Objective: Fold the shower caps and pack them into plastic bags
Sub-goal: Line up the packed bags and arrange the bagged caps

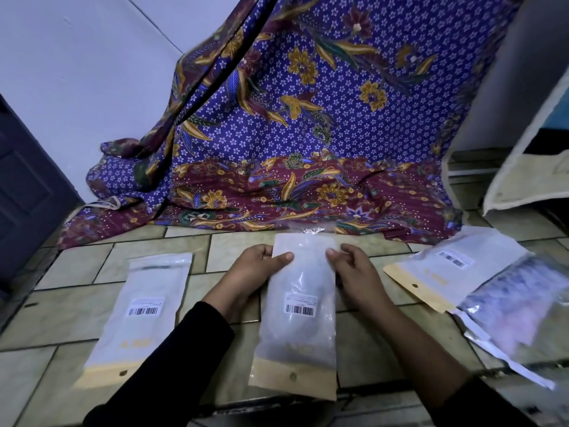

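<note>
Black sleeves reach in from the bottom edge as we hold the frosted plastic bag point(297, 306) at centre frame, its tan header card toward us and its open mouth pointing away. Our left hand point(257, 268) pinches the bag's upper left edge, thumb on top; our right hand point(354, 272) does the same on the upper right, so each grip is narrow and closed on the bag. A grey mass shows dimly through the film, which we judge to be a folded shower cap already inside, though the frosting keeps us from being sure. Clear wrinkled film at the mouth suggests it is not yet sealed.

We expect the bag to be light, limp and slick, stiffened only by the card end and the barcode label; the edges near the mouth, where we hold it, look the safest purchase for pressing it shut without creasing the contents.

To the lower left lies a second bag point(138, 315), flat on the tiled floor point(363, 343) and well apart from our hands. At right another bag point(455, 272) rests tilted, overlapped by a clear packet point(520, 309) of pale blurred material. A purple batik cloth point(308, 134) fills the upper frame.
</note>
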